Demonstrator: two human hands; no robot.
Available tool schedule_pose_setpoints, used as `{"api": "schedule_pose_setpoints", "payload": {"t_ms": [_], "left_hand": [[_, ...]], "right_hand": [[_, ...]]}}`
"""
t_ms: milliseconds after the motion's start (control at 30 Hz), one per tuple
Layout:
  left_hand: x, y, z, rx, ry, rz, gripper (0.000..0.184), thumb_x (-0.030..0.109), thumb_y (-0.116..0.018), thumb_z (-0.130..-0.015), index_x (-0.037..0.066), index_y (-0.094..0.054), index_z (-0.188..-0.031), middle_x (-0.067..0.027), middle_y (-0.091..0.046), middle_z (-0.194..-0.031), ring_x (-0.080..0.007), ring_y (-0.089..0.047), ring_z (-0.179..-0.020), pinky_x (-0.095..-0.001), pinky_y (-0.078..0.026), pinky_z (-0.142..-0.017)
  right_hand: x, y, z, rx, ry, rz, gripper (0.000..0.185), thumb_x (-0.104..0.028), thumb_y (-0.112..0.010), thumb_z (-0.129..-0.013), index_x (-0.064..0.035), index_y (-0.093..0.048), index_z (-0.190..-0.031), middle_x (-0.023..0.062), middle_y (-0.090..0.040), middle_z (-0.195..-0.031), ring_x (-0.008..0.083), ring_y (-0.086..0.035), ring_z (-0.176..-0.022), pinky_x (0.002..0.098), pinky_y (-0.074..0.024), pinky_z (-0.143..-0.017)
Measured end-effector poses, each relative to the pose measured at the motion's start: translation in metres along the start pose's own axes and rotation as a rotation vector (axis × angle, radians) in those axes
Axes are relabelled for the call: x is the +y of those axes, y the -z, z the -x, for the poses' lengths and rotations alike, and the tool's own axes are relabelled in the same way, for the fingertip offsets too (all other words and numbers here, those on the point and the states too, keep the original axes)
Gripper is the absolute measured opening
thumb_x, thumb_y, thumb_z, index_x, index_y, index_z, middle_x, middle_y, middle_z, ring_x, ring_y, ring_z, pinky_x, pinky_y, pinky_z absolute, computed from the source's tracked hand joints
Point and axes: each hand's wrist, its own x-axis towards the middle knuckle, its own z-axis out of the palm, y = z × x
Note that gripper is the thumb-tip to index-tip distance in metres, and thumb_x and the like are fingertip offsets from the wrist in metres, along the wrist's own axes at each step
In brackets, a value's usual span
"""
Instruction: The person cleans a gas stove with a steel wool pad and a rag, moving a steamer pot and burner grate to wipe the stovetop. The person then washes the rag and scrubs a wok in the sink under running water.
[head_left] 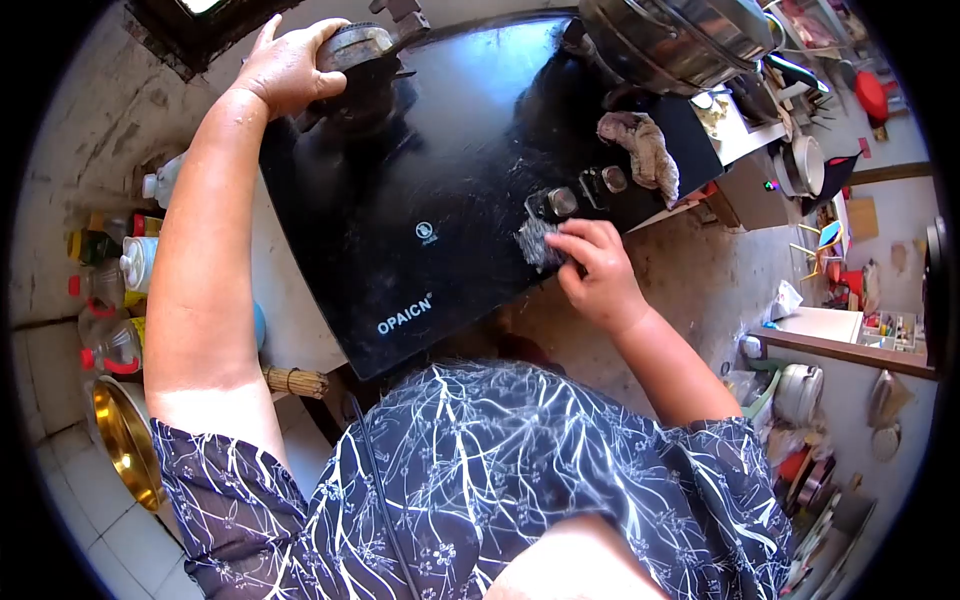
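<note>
A black glass-topped gas stove (470,270) lies in front of me, with two knobs near its right front edge. My right hand (600,275) pinches a grey steel wool scrubber (538,243) against the glass, just beside the nearer knob (562,202). At the far left corner my left hand (292,68) grips a round metal burner part (355,46) with its fingers and thumb. Under that part sits a dark burner (365,100), partly hidden. A crumpled, stained rag (640,150) rests on the right side of the stove.
A large steel pot (675,40) stands at the back right. Left of the stove are several bottles and jars (110,345), a gold-coloured basin (128,440) and a bundled stick brush (295,382). Shelves with pans and bags line the right side.
</note>
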Motion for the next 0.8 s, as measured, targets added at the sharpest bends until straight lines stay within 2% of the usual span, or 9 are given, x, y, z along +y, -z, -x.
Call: {"api": "schedule_pose_setpoints", "payload": {"t_ms": [133,200,267,400,500,600,667,733,800], "left_hand": [[-0.004,-0.004,-0.002,0.033,-0.028,-0.029,0.063,0.025,-0.057,-0.066,0.016,-0.046,-0.128,-0.0141,-0.063,-0.1,-0.0235,-0.058,-0.099,-0.0412,-0.008,-0.112],[-0.002,0.0,-0.001,0.055,-0.074,-0.087,0.063,0.025,-0.058,-0.066,0.016,-0.046,-0.128,-0.0137,-0.063,-0.102,-0.0234,-0.058,-0.1,-0.0407,-0.008,-0.112],[0.0,0.003,-0.003,0.022,-0.056,-0.082,0.063,0.025,-0.058,-0.066,0.016,-0.046,-0.128,-0.0137,-0.063,-0.103,-0.0232,-0.058,-0.101,-0.0408,-0.008,-0.112],[0.009,0.011,-0.002,-0.069,0.038,-0.03,0.063,0.025,-0.059,-0.066,0.017,-0.046,-0.128,-0.0132,-0.063,-0.104,-0.0229,-0.057,-0.102,-0.0419,-0.008,-0.112],[0.002,0.002,-0.004,-0.011,-0.002,-0.039,0.063,0.025,-0.058,-0.066,0.018,-0.046,-0.128,-0.0129,-0.063,-0.103,-0.0225,-0.057,-0.102,-0.0412,-0.008,-0.112],[0.004,0.002,-0.005,-0.022,0.029,-0.013,0.059,0.025,-0.061,-0.065,0.019,-0.05,-0.123,-0.009,-0.064,-0.103,-0.0198,-0.057,-0.103,-0.0398,-0.008,-0.113],[0.0,0.0,-0.001,0.049,-0.002,-0.012,0.058,0.025,-0.061,-0.065,0.019,-0.051,-0.122,-0.0094,-0.065,-0.098,-0.0202,-0.06,-0.097,-0.0396,-0.009,-0.113],[-0.003,-0.001,-0.002,0.067,-0.023,0.019,0.057,0.025,-0.06,-0.064,0.018,-0.052,-0.12,-0.0092,-0.066,-0.09,-0.0204,-0.062,-0.089,-0.0395,-0.009,-0.112],[-0.001,0.001,-0.002,0.066,-0.038,0.035,0.057,0.024,-0.06,-0.064,0.018,-0.052,-0.12,-0.0084,-0.066,-0.084,-0.0198,-0.064,-0.081,-0.0397,-0.009,-0.112]], "right_hand": [[0.003,-0.022,0.001,-0.126,0.115,0.178,0.032,0.0,-0.061,-0.063,-0.0082,-0.064,-0.094,0.0085,-0.057,-0.098,0.0285,-0.051,-0.093,0.038,-0.0427,-0.083],[0.009,0.002,0.004,-0.368,0.065,0.182,0.016,-0.005,-0.061,-0.064,-0.0093,-0.067,-0.078,0.0057,-0.058,-0.092,0.0264,-0.051,-0.092,0.038,-0.0428,-0.079],[0.023,0.032,0.015,-0.583,-0.127,0.29,0.013,-0.004,-0.06,-0.064,-0.0072,-0.068,-0.074,0.0068,-0.06,-0.091,0.0267,-0.051,-0.092,0.0374,-0.0432,-0.081],[0.015,0.056,0.01,-0.54,-0.269,0.19,0.019,-0.002,-0.056,-0.066,-0.0037,-0.067,-0.08,0.0097,-0.06,-0.095,0.0288,-0.052,-0.096,0.0375,-0.0439,-0.085],[0.0,0.025,-0.013,-0.161,-0.057,-0.041,0.025,0.0,-0.057,-0.066,-0.0043,-0.065,-0.089,0.012,-0.058,-0.098,0.0303,-0.052,-0.095,0.0369,-0.0444,-0.084],[-0.009,-0.021,-0.037,0.021,0.143,0.073,0.032,0.0,-0.059,-0.065,-0.0052,-0.063,-0.096,0.0125,-0.056,-0.101,0.0301,-0.051,-0.094,0.0374,-0.0437,-0.08],[-0.016,-0.048,-0.037,-0.014,0.144,0.299,0.027,-0.003,-0.058,-0.066,-0.0047,-0.061,-0.093,0.0126,-0.055,-0.099,0.0303,-0.051,-0.091,0.0374,-0.0433,-0.076],[-0.024,-0.056,-0.02,-0.103,0.182,0.188,0.019,-0.003,-0.056,-0.066,-0.0054,-0.061,-0.084,0.0124,-0.054,-0.092,0.0311,-0.051,-0.087,0.038,-0.0439,-0.073],[-0.04,-0.046,-0.006,-0.407,0.239,-0.111,0.02,0.0,-0.058,-0.065,-0.0066,-0.063,-0.083,0.0117,-0.055,-0.091,0.0304,-0.052,-0.089,0.0382,-0.0453,-0.077]]}}
